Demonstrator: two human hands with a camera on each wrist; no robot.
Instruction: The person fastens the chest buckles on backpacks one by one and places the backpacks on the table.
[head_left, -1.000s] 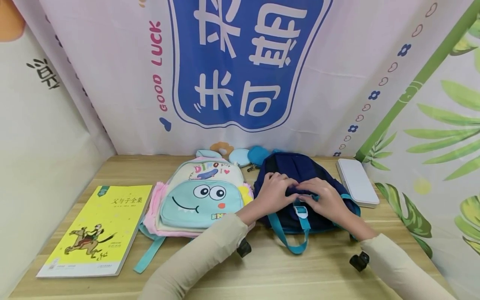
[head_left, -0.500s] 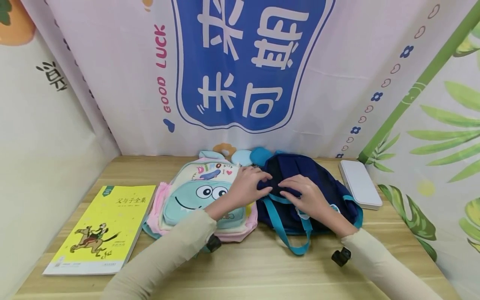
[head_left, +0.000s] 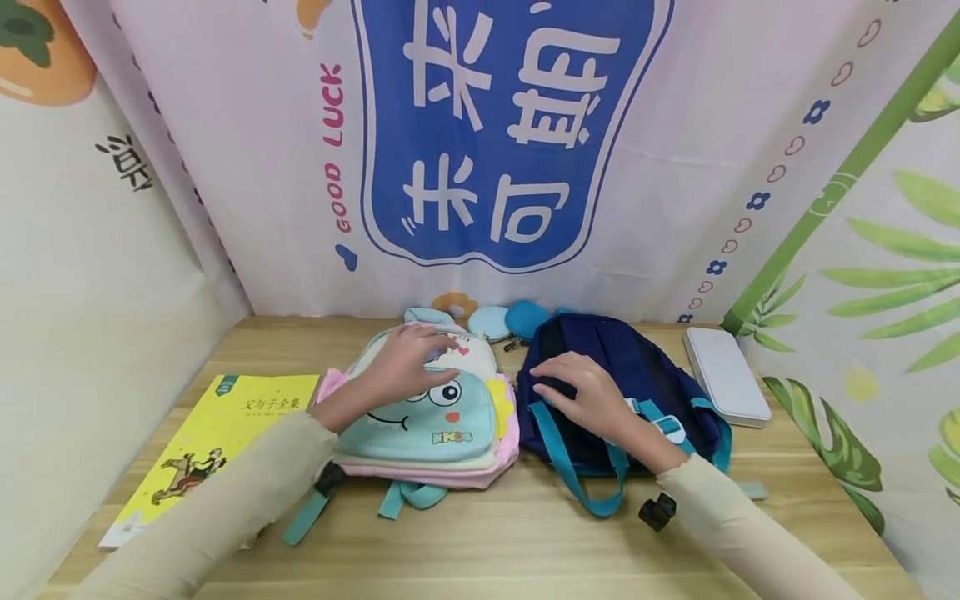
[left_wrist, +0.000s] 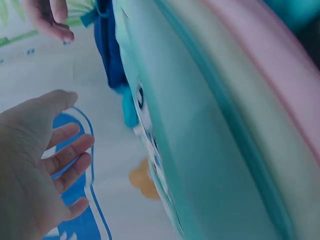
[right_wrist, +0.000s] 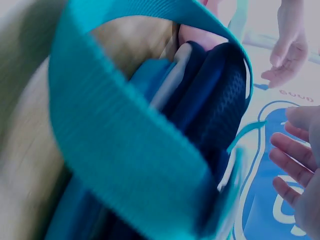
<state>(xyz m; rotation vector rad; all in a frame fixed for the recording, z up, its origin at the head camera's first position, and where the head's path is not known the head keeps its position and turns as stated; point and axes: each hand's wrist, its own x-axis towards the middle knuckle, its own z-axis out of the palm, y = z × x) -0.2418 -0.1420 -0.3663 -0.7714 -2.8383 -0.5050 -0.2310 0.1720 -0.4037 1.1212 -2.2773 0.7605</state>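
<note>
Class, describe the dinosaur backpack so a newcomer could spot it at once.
On the wooden table, find the yellow book and the navy backpack. Between them lies the dinosaur backpack; only it has pink edging and a mint, cartoon-faced front.

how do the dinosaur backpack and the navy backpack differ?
Color: the dinosaur backpack is teal, cream and pink; the navy backpack is dark blue with teal trim.
Upper side: the dinosaur backpack shows a cartoon face; the navy backpack shows straps and a white buckle.
Neighbor: the dinosaur backpack sits nearer the yellow book, the navy backpack nearer the white case.
Shared: both lie on the table.
</note>
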